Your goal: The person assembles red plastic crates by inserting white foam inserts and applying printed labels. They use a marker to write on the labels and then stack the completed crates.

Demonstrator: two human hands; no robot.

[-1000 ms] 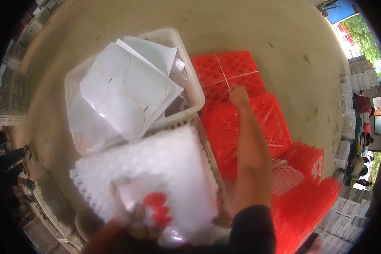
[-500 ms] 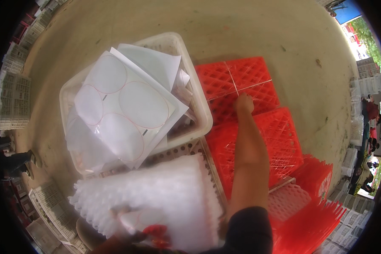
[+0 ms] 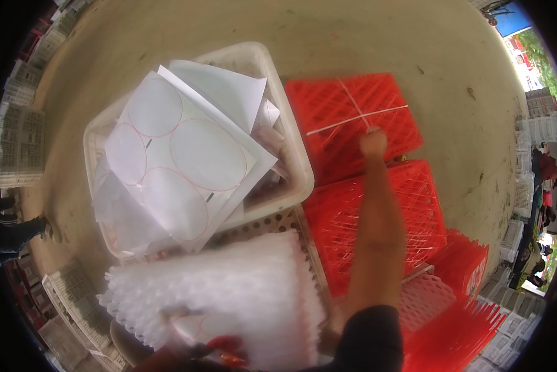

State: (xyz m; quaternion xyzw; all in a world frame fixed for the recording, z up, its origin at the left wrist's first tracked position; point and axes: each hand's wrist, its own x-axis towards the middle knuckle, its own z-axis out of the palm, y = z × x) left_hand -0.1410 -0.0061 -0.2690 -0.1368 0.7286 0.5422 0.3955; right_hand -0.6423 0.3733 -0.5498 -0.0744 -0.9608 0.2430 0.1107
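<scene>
My right hand (image 3: 373, 144) is closed on the white strap (image 3: 340, 124) that crosses a bundle of red plastic lattice sheets (image 3: 328, 99). A second red lattice bundle (image 3: 328, 235) lies just nearer, under my right forearm. At the lower left, my left hand (image 3: 178, 328) is blurred over a pile of white foam netting (image 3: 229, 263). It seems to hold a small white label sheet (image 3: 195, 324) with red circle outlines, and a shiny red thing (image 3: 226, 347) is beside it; its kind is unclear.
A large white plastic basket (image 3: 300, 155) at the left holds large white label sheets (image 3: 207, 152) with red-outlined circles. More red lattice pieces (image 3: 455, 338) stand at the lower right. Stacked white crates (image 3: 18, 146) line the left, and a person's leg (image 3: 24, 239) shows there.
My right hand has moved slightly right and away, and the strapped far bundle has shifted with it. The left hand stays over the foam netting.
</scene>
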